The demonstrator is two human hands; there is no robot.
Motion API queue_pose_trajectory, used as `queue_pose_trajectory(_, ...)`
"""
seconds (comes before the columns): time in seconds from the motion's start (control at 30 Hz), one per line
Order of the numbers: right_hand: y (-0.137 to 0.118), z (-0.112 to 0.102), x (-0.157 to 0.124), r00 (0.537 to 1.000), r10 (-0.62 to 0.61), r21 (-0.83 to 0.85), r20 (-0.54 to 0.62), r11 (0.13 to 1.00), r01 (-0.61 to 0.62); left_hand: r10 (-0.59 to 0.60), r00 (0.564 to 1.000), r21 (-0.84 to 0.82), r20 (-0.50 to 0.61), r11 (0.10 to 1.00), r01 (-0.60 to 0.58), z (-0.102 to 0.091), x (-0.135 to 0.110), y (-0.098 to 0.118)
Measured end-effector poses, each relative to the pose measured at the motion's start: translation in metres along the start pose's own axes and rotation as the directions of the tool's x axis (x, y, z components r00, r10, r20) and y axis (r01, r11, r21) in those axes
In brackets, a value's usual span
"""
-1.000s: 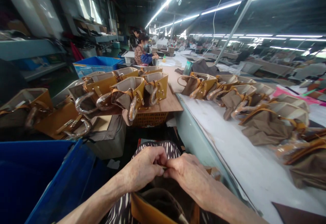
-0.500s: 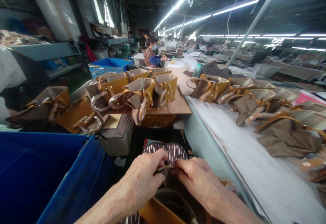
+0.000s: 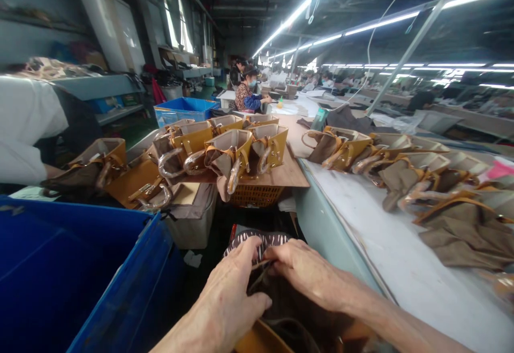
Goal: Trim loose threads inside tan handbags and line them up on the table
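Observation:
A handbag with brown fabric [image 3: 295, 302] and a tan band [image 3: 263, 338] sits low in front of me, its mouth facing up. My left hand [image 3: 228, 283] is at the bag's left side, fingers curled at the far rim, thumb spread apart over the opening. On the far rim my right hand [image 3: 309, 272] is closed, fingertips pinching the edge. The bag's lower part is hidden by my hands and the frame edge. Behind the rim shows a dark cloth with white streaks [image 3: 261, 239].
Similar tan-and-brown handbags [image 3: 231, 144] stand on a wooden board [image 3: 295, 173] ahead, and more [image 3: 425, 165] line the white-topped table [image 3: 373, 213] at right. A large blue bin [image 3: 132, 267] is close at left. Co-workers [image 3: 251, 93] sit beyond; a white-sleeved person [image 3: 28, 122] is at left.
The view has turned slightly left, so the surroundings sit further right. My left thumb has moved away from the rim and its fingers. My right hand stays on the rim.

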State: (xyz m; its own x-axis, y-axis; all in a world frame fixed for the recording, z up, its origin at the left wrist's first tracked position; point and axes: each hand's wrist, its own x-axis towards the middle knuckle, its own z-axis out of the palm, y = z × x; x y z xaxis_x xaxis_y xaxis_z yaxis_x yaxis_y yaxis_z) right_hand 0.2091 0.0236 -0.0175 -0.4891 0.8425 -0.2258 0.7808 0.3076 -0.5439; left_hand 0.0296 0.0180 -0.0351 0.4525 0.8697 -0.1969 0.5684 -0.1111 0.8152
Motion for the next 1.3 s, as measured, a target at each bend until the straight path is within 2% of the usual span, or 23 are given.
queue_pose_trajectory(0.13, -0.005, -0.024, 0.002, 1.0, 0.013, -0.086, -0.027, 0.996, -0.015, 0.081, 0.994, -0.094, 0.076, 0.993, -0.073, -0.012, 0.018, -0.01)
queue_pose_trajectory(0.27, -0.015, -0.047, 0.007, 0.996, 0.061, -0.201, -0.067, 0.977, -0.073, 0.137, 0.984, 0.066, 0.109, 0.987, -0.145, -0.03, 0.05, -0.007)
queue_pose_trajectory(0.37, -0.018, -0.05, 0.013, 0.993, 0.072, -0.22, -0.09, 0.971, -0.09, 0.156, 0.987, 0.174, 0.047, 0.971, -0.162, -0.036, 0.067, 0.004)
queue_pose_trajectory(0.47, -0.018, -0.04, 0.014, 0.991, 0.089, -0.205, -0.102, 0.973, -0.108, 0.164, 0.986, 0.234, 0.017, 0.959, -0.163, -0.039, 0.074, 0.007)
queue_pose_trajectory(0.67, -0.012, -0.014, 0.006, 0.99, 0.114, -0.061, -0.077, 0.991, -0.119, 0.212, 0.963, 0.242, 0.169, 0.938, -0.249, -0.039, 0.057, -0.014)
queue_pose_trajectory(0.77, -0.006, -0.012, 0.006, 0.988, 0.128, 0.008, -0.083, 0.992, -0.128, 0.282, 0.951, 0.235, 0.127, 0.923, -0.305, -0.033, 0.043, -0.018)
queue_pose_trajectory(0.87, 0.002, -0.011, 0.008, 0.981, 0.17, 0.034, -0.098, 0.985, -0.167, 0.443, 0.896, 0.246, 0.04, 0.865, -0.438, -0.027, 0.035, -0.014)
queue_pose_trajectory(0.93, 0.006, -0.01, 0.009, 0.973, 0.196, 0.042, -0.12, 0.98, -0.192, 0.504, 0.863, 0.27, 0.038, 0.826, -0.494, -0.025, 0.034, -0.012)
queue_pose_trajectory(1.0, 0.009, -0.008, 0.009, 0.969, 0.2, 0.036, -0.144, 0.98, -0.197, 0.523, 0.85, 0.29, 0.058, 0.806, -0.516, -0.024, 0.036, -0.01)
queue_pose_trajectory(1.07, 0.008, -0.007, 0.009, 0.966, 0.196, 0.023, -0.168, 0.98, -0.195, 0.528, 0.847, 0.29, 0.059, 0.803, -0.521, -0.024, 0.038, -0.01)
queue_pose_trajectory(1.17, 0.006, -0.008, 0.009, 0.966, 0.189, 0.019, -0.175, 0.982, -0.189, 0.494, 0.869, 0.297, 0.043, 0.824, -0.483, -0.023, 0.042, -0.008)
queue_pose_trajectory(1.3, 0.005, -0.01, 0.011, 0.968, 0.186, 0.035, -0.171, 0.983, -0.183, 0.449, 0.892, 0.414, 0.06, 0.802, -0.431, -0.021, 0.044, -0.002)
